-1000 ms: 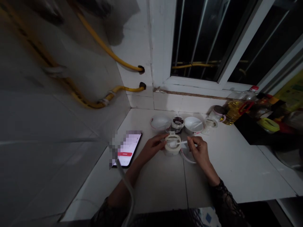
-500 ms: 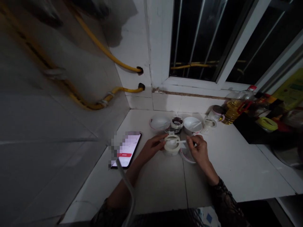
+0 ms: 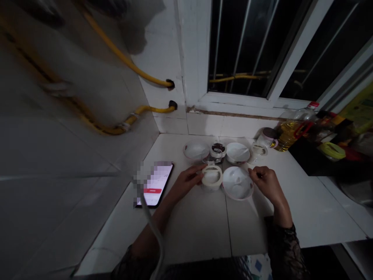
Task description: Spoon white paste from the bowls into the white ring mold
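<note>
1. The left hand (image 3: 186, 181) rests at the tub's left side, its fingers (image 3: 198, 170) curled narrowly against a round white tub (image 3: 211, 184) topped with a cream ring.
2. The right hand (image 3: 264, 182) is raised just beside the rim of a pink-edged white bowl (image 3: 237, 182). Its fingers (image 3: 253, 173) are drawn into a narrow pinch; whether they hold anything is too small to tell.
3. That tub and bowl stand side by side, nearly touching, toward the back of the white tiled worktop (image 3: 198, 237).
4. Behind them, along the back edge, are a second white bowl (image 3: 196, 151), a dark-filled jar (image 3: 218, 152), a third white bowl (image 3: 237, 152) and a small glass jar (image 3: 258, 149).
5. Toward the back right corner stands a bottle of yellow cooking oil (image 3: 288, 134) with a red handle.
6. Near the worktop's left edge, left of the left hand, lies a smartphone (image 3: 154, 184), its screen lit and partly pixelated.
7. Yellow hoses (image 3: 145, 111) run along the tiled wall at the left, beside a barred window (image 3: 262, 48).
</note>
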`<state>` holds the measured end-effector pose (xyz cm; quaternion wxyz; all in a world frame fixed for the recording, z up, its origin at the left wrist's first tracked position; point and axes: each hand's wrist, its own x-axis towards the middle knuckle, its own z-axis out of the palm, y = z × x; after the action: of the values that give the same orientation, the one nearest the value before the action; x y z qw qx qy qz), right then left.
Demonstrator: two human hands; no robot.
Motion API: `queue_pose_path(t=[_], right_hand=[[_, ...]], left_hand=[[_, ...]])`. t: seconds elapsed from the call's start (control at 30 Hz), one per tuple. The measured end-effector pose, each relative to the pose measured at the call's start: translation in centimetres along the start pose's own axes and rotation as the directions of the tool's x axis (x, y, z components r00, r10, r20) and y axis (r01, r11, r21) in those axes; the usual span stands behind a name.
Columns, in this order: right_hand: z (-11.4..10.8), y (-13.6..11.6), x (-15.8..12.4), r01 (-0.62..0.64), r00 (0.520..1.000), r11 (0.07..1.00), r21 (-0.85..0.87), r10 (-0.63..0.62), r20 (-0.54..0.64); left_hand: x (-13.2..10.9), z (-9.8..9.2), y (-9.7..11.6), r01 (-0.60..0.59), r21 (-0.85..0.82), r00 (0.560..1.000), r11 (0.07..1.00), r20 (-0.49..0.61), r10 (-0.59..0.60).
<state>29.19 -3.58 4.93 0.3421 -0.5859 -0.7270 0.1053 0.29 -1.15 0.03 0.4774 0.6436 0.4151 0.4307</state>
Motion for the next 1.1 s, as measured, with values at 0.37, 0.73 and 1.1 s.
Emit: queue_pose_path(t=[0.37, 0.73, 1.1], right_hand=[[1.6, 0.3, -0.2, 0.154, 0.957, 0.985, -0.074, -0.130, 0.260], [0.8, 0.7, -0.2, 0.138, 0.989, 0.964, -0.229, -0.121, 0.090], [2.2, -0.2, -0.4, 0.208, 0.953, 0.977, -0.038, -0.194, 0.233]], left_hand=[[0.0, 0.0, 0.0, -0.008, 0.012, 1.000, 1.000, -0.002, 0.008], [0.0, 0.0, 0.1, -0.014, 0.008, 1.000, 1.000, -0.005, 0.014], [0.0, 0.0, 0.2, -0.012, 0.024, 1.000, 1.000, -0.007, 0.013]])
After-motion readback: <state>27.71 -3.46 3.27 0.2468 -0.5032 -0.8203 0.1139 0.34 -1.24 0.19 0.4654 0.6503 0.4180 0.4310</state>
